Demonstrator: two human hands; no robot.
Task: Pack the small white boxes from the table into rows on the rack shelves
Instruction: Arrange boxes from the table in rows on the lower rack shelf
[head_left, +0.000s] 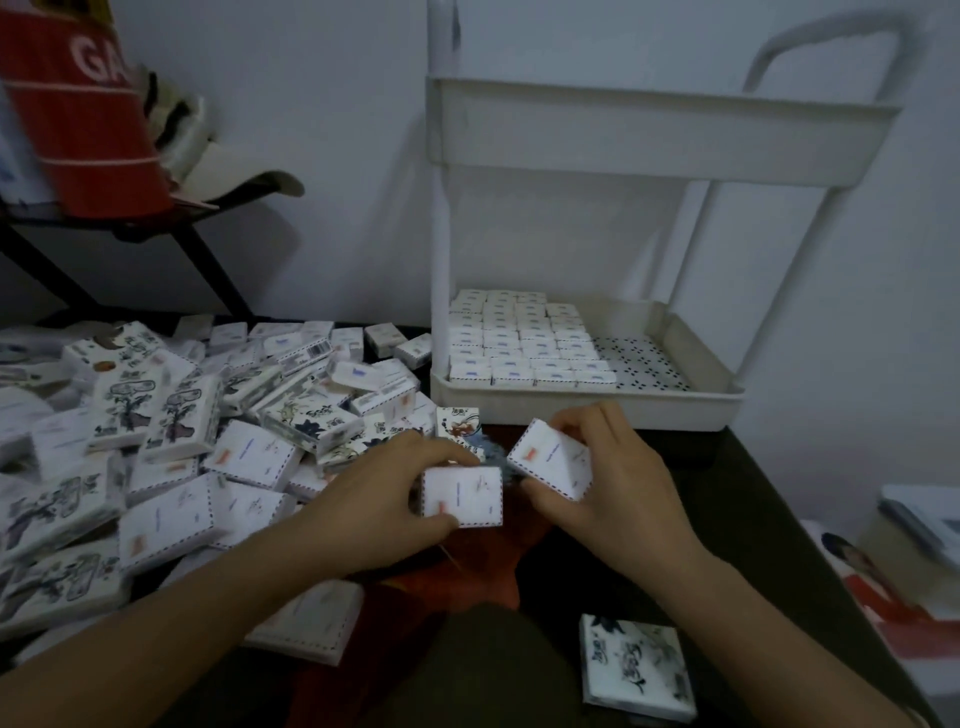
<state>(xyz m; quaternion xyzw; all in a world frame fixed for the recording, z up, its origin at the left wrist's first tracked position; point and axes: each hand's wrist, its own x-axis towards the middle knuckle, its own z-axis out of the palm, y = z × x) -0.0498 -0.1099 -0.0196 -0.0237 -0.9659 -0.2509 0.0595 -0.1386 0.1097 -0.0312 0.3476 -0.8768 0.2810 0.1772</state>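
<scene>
My left hand (384, 493) grips a small white box (462, 496) with a dashed border, held flat in front of me. My right hand (618, 483) holds a second white box (550, 460), tilted on one corner, just right of the first. A heap of small white boxes (249, 415), many with ink-style prints, covers the dark table to the left. The white rack (587, 410) stands behind my hands; its lower shelf holds several neat rows of boxes (524, 343) on the left side, with bare perforated floor (639, 364) on the right.
The rack's upper shelf (649, 135) is above, its contents hidden. A red bag (83, 114) sits on a black stand at the upper left. One printed box (636, 665) lies near my right forearm, another (311, 621) under my left. Papers (909, 561) lie at the right.
</scene>
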